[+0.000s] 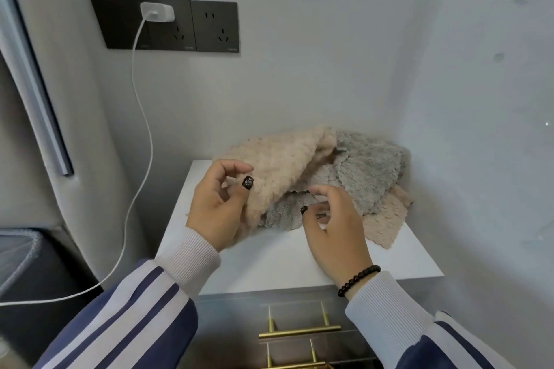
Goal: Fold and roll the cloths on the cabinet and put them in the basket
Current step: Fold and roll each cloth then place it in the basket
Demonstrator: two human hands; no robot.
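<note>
A heap of fluffy cloths lies at the back of the white cabinet top (pixel 269 260), in the corner of the walls. A beige cloth (pixel 281 168) lies uppermost on the left, grey cloths (pixel 368 168) sit beside and under it, and another beige cloth (pixel 386 222) sticks out at the right. My left hand (pixel 215 207) pinches the left edge of the upper beige cloth, thumb on its front. My right hand (pixel 335 228) hovers with loosely curled fingers over the front of a grey cloth and holds nothing.
A white charger (pixel 157 11) sits in a black wall socket panel, and its cable (pixel 144 117) hangs down to the left of the cabinet. A dark container with a grey rim (pixel 21 252) stands at the lower left. Gold drawer handles (pixel 299 332) show below the cabinet top.
</note>
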